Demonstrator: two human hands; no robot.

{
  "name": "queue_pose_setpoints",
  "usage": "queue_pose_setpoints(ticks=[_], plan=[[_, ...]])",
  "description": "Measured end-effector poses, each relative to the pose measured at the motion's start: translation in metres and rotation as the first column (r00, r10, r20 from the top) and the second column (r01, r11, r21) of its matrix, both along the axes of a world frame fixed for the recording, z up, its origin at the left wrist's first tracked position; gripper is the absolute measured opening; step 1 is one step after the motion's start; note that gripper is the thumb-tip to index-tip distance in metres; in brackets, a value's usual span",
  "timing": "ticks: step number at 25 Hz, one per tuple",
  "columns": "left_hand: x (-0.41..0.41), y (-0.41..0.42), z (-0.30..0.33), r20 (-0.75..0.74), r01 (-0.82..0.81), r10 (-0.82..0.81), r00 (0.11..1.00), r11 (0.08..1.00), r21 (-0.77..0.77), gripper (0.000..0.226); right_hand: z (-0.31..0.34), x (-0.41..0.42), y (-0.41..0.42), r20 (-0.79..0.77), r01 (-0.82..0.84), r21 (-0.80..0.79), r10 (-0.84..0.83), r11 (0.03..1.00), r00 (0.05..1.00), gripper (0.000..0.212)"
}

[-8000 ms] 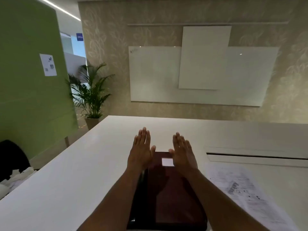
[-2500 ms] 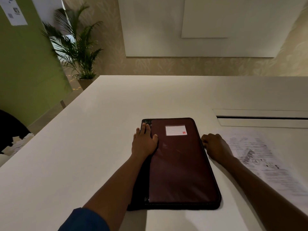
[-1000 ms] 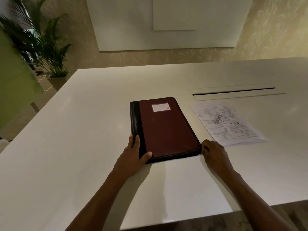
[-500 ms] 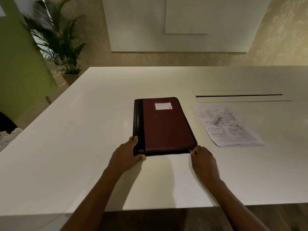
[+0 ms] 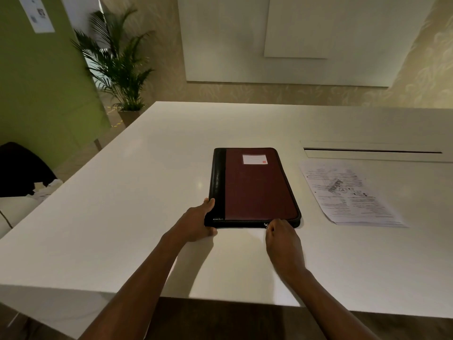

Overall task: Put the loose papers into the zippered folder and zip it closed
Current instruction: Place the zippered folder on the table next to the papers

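Zippered folder [image 5: 255,187]: maroon cover, black spine, lying flat and closed on the white worktop [image 5: 147,192]. Likely stiff-boarded, smooth, apt to slide; best steadied at a corner and worked by the zip pull [image 5: 266,225] on its near edge.
Left hand [image 5: 198,223]: grips the near-left corner.
Right hand [image 5: 282,238]: pinches the zip pull.
Loose papers [image 5: 348,192]: thin printed sheets, limp, lying just right of the folder, untouched.

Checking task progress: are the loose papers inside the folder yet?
No, the loose papers lie flat on the table to the right of the closed folder.
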State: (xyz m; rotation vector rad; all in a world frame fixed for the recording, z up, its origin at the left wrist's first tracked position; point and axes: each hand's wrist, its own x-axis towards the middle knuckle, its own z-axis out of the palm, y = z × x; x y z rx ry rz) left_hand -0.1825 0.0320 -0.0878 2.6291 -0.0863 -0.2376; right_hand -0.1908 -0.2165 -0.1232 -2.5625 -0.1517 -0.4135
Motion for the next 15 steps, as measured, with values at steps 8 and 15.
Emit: queue_pose_setpoints(ticks=[8, 15], plan=[[0.01, 0.03, 0.004, -0.149, 0.156, -0.149, 0.977, 0.987, 0.032, 0.096, -0.007, -0.004, 0.035, 0.044, -0.064, 0.001, 0.064, 0.998, 0.997, 0.028], [0.008, 0.03, -0.005, -0.095, 0.157, -0.155, 0.983, 0.987, 0.018, 0.092, -0.011, -0.008, 0.071, 0.092, -0.091, -0.002, 0.091, 0.996, 0.992, 0.019]])
